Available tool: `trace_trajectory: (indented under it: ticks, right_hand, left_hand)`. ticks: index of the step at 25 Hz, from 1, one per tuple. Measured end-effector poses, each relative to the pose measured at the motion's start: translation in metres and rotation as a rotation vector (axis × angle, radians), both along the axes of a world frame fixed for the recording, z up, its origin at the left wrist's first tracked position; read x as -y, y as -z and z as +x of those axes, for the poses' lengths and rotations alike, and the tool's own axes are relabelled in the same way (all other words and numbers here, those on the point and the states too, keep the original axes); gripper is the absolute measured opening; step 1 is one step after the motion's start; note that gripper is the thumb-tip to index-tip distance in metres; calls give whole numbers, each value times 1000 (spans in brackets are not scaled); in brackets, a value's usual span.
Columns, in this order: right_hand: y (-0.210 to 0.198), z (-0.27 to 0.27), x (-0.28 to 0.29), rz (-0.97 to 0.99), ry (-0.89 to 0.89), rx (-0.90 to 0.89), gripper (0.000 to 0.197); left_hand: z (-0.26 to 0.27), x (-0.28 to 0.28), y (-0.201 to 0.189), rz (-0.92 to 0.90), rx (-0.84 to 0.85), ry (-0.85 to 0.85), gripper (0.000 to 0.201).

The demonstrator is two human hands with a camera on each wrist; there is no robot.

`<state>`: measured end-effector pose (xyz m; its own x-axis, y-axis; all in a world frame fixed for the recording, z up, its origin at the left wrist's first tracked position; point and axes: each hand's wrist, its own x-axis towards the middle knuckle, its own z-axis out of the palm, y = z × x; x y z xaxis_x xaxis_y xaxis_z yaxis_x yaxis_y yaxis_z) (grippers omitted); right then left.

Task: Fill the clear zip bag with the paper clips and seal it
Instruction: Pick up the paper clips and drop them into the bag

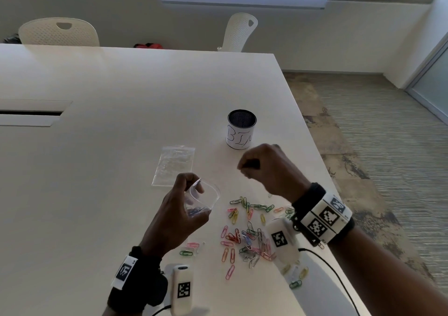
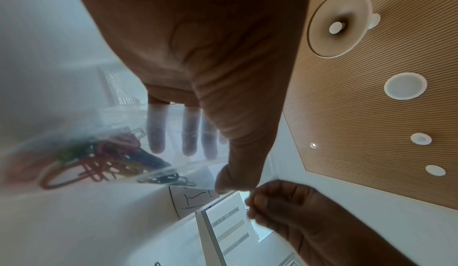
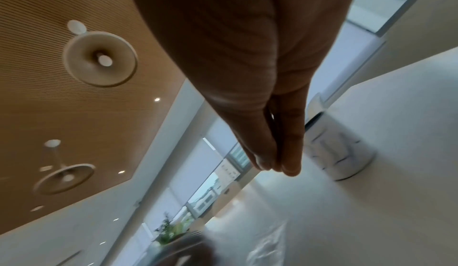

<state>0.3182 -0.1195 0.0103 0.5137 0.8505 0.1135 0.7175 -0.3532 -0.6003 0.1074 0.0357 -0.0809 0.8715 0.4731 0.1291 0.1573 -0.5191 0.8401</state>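
1. Two wrist-camera units are showing at the near edge of the table (image 1: pixel 121 146), one on each forearm, each carrying square markers.
2. Loose paper clips (image 1: pixel 244 240) are lying scattered on the table between the two forearms. They number several dozen, in pink, yellow, green, red, blue and silver; an exact count cannot be told.
3. The left hand (image 1: pixel 179 209) is holding one clear zip bag (image 1: pixel 203 200) above the table, mouth open and facing up. The thumb is pinching the rim on one side, and the fingers (image 2: pixel 156 131) are lying behind the film.
4. A small cluster of clips is sitting in the bottom of the held bag; the left wrist view shows red, yellow, green and dark ones.
5. The right hand (image 1: pixel 269 167) is hovering above and to the right of the bag mouth, apart from it. Its thumb and fingertips (image 3: pixel 290 164) are pressing together; whether they are pinching a clip cannot be told.
6. A stack of spare clear bags (image 1: pixel 175 165) is lying flat just beyond the left hand.
7. One cylindrical mesh cup (image 1: pixel 241 129), labelled "BIN", is standing upright farther back.
8. Two white chairs (image 1: pixel 58 32) are standing beyond the far table edge.
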Motion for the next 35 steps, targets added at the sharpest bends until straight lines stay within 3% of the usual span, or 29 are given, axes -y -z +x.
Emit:
trace_trajectory:
  ticks: [9,13,18,26,29,32,35]
  right_hand:
    - [71,64,42,-310,311,46,31]
    - [78,52,36,-401,237,72,41]
    - [77,16,31,-473,185,99,37]
    - [66,-23,14,-394,19,-150,27]
    - [63,-23,13,-316,-16,-69,31]
    - [69,-27,11,-340,-175,-3,43]
    - [76,-28,10,-369,-290,106,31]
  left_hand:
    - [-1,-2,-2,4,10,6,64]
    - [-1,-2,-3,22,14,-1,63]
    - [-2,-3,-3,26,28,-10,63]
    - [-3,-1,-5,3,35,-6,61]
    - [-5,0,-7,-9,30,-5,61]
    - [-6,2,-10,-12,26,-3,63]
    - [-4,2,-9,2,23,-3,63]
